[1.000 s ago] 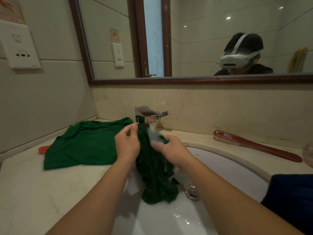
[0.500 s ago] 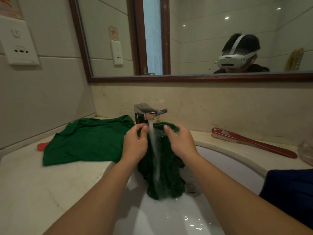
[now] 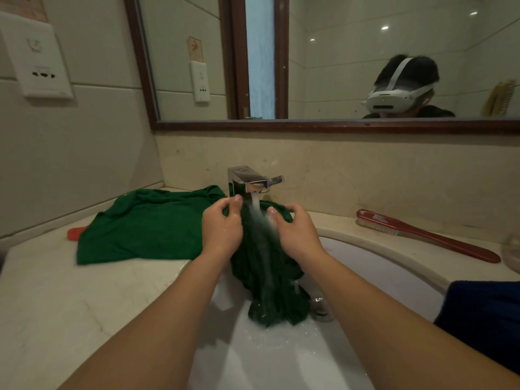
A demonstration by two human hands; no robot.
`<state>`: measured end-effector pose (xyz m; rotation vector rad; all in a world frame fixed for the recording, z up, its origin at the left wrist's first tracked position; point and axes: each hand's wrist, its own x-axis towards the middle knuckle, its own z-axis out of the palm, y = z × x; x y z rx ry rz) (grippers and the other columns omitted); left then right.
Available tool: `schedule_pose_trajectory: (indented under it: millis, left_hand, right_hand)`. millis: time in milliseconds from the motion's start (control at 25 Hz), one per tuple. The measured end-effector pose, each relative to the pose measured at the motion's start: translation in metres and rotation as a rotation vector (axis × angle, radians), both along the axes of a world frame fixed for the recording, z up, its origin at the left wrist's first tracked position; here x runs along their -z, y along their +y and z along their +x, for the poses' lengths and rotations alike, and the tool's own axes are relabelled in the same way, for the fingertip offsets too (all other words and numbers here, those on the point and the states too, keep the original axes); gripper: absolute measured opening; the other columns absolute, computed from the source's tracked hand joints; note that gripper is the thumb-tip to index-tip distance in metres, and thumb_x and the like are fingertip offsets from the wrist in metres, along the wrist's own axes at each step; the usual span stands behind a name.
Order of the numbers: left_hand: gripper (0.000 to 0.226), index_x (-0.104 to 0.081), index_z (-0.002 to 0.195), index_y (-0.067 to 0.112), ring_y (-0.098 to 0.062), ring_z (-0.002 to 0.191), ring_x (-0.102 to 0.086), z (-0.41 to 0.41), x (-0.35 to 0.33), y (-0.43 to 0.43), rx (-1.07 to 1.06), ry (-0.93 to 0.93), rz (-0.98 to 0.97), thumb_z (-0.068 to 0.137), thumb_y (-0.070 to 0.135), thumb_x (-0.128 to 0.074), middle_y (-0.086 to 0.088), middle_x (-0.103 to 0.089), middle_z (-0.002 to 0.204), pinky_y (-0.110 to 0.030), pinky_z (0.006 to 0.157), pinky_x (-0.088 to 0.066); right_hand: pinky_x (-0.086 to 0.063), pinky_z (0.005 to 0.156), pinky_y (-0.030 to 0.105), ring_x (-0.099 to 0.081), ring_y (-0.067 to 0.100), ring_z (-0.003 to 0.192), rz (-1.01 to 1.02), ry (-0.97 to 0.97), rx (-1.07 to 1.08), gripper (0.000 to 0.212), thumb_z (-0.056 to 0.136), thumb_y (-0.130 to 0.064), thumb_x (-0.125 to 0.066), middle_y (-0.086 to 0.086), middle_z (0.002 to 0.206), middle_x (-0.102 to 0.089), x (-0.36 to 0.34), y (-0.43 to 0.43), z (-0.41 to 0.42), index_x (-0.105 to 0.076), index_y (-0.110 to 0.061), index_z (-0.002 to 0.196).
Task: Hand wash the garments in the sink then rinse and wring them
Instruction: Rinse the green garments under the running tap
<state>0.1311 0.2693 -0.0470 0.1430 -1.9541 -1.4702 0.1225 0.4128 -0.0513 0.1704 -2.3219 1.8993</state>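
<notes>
I see my left hand (image 3: 222, 229) and right hand (image 3: 295, 232) side by side just under the chrome faucet (image 3: 247, 181), both with fingers curled over a bunched fold of the green garment (image 3: 146, 223), gripping it. The water stream (image 3: 257, 209) falls through the gap between the two hands and runs down the wet cloth hanging below them into the white sink (image 3: 380, 266), where the lower end of the garment touches the basin just beside the drain (image 3: 320, 308). The rest of the garment spreads flat to the left of my left hand, across the pale stone tabletop (image 3: 70, 305), and its far left edge covers part of a small red object (image 3: 74, 233) that I cannot make out. To the right of my right hand, well apart from it, a red brush (image 3: 422, 235) lies on the tabletop behind the sink rim, bristles down. Lower right, near my right forearm, a dark blue garment (image 3: 484, 319) sits at the sink's edge. Above the hands a framed mirror (image 3: 337, 66) hangs on the wall, and a white wall socket (image 3: 39, 60) sits far up to the left.
</notes>
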Motion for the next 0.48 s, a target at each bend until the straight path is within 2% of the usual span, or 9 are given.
schedule_pose_trajectory:
  millis: [120, 200, 240, 360, 480]
  left_hand:
    - [0.021, -0.073, 0.101, 0.016, -0.009, 0.09, -0.063, 0.002, -0.002, -0.004, -0.148, 0.125, 0.011, 0.104, 0.027, -0.056, 0.007, -0.069, 0.094, -0.023, 0.08, -0.045]
    - [0.022, -0.074, 0.105, 0.014, -0.012, 0.093, -0.063, 0.002, -0.003, -0.006, -0.194, 0.154, 0.036, 0.104, 0.027, -0.056, 0.004, -0.07, 0.097, -0.025, 0.083, -0.047]
    - [0.022, -0.073, 0.105, 0.015, -0.011, 0.094, -0.063, 0.003, -0.004, -0.007, -0.199, 0.152, 0.045, 0.104, 0.027, -0.055, 0.005, -0.069, 0.097, -0.025, 0.084, -0.047]
    - [0.021, -0.073, 0.107, 0.016, -0.01, 0.096, -0.063, 0.002, -0.003, -0.006, -0.154, 0.132, 0.05, 0.104, 0.026, -0.055, 0.006, -0.069, 0.099, -0.027, 0.088, -0.049]
    - [0.019, -0.072, 0.11, 0.019, -0.012, 0.101, -0.065, -0.003, 0.0, -0.003, -0.006, 0.037, 0.103, 0.104, 0.027, -0.055, 0.005, -0.071, 0.106, -0.031, 0.094, -0.052]
  right_hand:
    - [-0.06, 0.084, 0.041, -0.066, 0.017, 0.101, 0.041, 0.044, -0.058, 0.035, 0.101, -0.051, -0.058, -0.004, 0.114, -0.066, 0.002, -0.013, 0.004, -0.055, -0.029, 0.128]
    - [-0.059, 0.079, 0.037, -0.066, 0.013, 0.095, 0.024, 0.085, -0.091, 0.028, 0.102, -0.048, -0.059, -0.005, 0.109, -0.067, 0.001, -0.018, 0.007, -0.057, -0.03, 0.123]
    - [-0.059, 0.08, 0.04, -0.066, 0.013, 0.094, -0.003, 0.088, -0.109, 0.026, 0.102, -0.047, -0.059, -0.004, 0.107, -0.067, 0.002, -0.021, 0.007, -0.058, -0.03, 0.121]
    - [-0.056, 0.095, 0.047, -0.065, 0.02, 0.106, -0.017, 0.056, -0.113, 0.036, 0.105, -0.049, -0.052, 0.0, 0.116, -0.067, 0.005, -0.023, 0.006, -0.059, -0.024, 0.13]
    - [-0.054, 0.087, 0.04, -0.065, 0.022, 0.105, -0.093, 0.004, -0.047, 0.037, 0.109, -0.046, -0.042, 0.003, 0.111, -0.069, 0.004, -0.022, 0.001, -0.063, -0.019, 0.122]
